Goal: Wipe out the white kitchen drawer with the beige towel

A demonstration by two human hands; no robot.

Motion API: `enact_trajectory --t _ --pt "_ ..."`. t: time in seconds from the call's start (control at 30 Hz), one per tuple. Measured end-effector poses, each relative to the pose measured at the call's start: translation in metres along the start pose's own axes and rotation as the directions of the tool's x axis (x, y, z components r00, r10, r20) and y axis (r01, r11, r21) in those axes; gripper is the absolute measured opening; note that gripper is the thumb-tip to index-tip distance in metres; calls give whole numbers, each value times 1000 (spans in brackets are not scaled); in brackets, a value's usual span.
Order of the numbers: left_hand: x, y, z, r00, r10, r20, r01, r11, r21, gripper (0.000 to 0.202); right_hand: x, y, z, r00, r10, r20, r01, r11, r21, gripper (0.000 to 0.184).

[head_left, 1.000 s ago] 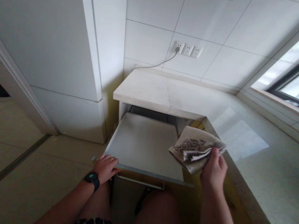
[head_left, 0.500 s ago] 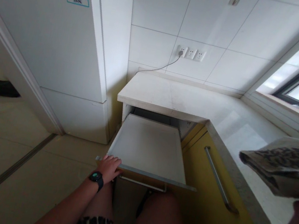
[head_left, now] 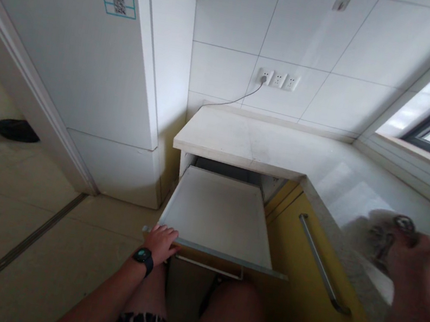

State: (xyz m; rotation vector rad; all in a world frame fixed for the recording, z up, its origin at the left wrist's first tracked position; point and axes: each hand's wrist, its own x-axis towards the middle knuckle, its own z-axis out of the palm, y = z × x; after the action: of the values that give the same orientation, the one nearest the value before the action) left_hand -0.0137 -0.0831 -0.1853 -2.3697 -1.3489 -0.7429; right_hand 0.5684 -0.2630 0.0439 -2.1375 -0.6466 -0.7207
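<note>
Fingers of the left hand [head_left: 160, 242] grip the drawer [head_left: 223, 212] near its front-left corner; whether the right hand [head_left: 422, 264] grips the blurred dark object [head_left: 403, 222] over the counter [head_left: 245, 130], inside its front edge, I cannot tell. Yellow cabinet door [head_left: 288, 266] flanks the drawer's right edge.

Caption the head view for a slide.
Left hand on open drawer; right hand at a blurred item over the counter.

Drawer [head_left: 226, 212] reachable from above, back end roofed.
Room ahead of left hand [head_left: 160, 242] over the drawer floor; tabletop [head_left: 224, 129] overhangs its rear. Tall white unit [head_left: 124, 85] limits further left, legs [head_left: 235, 307] crowd below. Handle [head_left: 323, 264] juts between hands; tabletop bounds right hand [head_left: 422, 264] below.
</note>
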Motion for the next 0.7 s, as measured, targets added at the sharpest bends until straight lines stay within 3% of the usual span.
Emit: enact_trajectory --t 0.1,0.3,0.7 --pt "0 0 0 1000 -1 5 1 1000 -4 30 -1 -20 14 986 -41 164 61 991 -115 55" --pt "1 1 -1 1000 -12 24 13 1000 -17 32 -6 -35 34 975 -172 144 193 970 -145 75" --pt "0 3 -6 999 -8 43 8 1000 7 33 -4 -31 48 978 -166 128 182 975 -125 81"
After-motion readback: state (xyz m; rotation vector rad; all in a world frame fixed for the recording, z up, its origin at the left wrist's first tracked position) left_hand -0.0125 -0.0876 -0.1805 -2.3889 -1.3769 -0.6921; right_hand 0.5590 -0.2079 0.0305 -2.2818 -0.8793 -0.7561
